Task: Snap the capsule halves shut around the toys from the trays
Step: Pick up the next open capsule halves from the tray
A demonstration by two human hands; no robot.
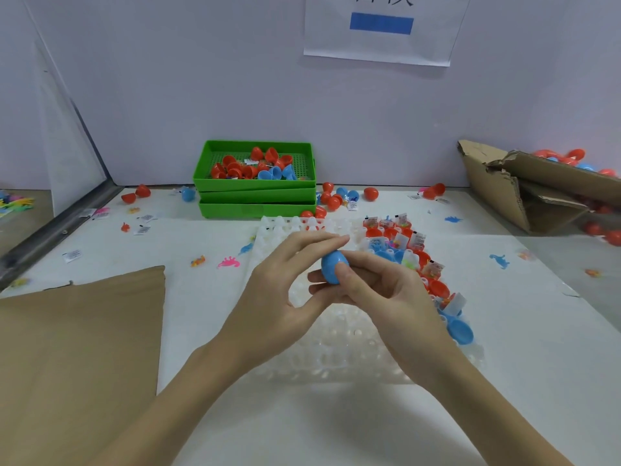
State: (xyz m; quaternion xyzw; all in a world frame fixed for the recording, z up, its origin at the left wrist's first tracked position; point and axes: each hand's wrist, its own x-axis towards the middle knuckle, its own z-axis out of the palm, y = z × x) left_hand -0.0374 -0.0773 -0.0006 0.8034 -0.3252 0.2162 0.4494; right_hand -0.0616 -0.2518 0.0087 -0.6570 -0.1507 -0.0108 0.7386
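Head view, both hands, left hand [285, 284], right hand [379, 297], gripping blue capsule [333, 266], seam hidden

L hand [289, 280] + R hand [376, 290] meet mid-frame, fingers curled, pinching blue capsule [334, 266]; forearms bare.

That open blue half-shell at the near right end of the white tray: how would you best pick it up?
Probably from above, pinching the rim of the blue half-shell with thumb and finger. It lies mouth-up at the white tray's near right corner, so its rim is exposed, while its rounded outside would likely slip.
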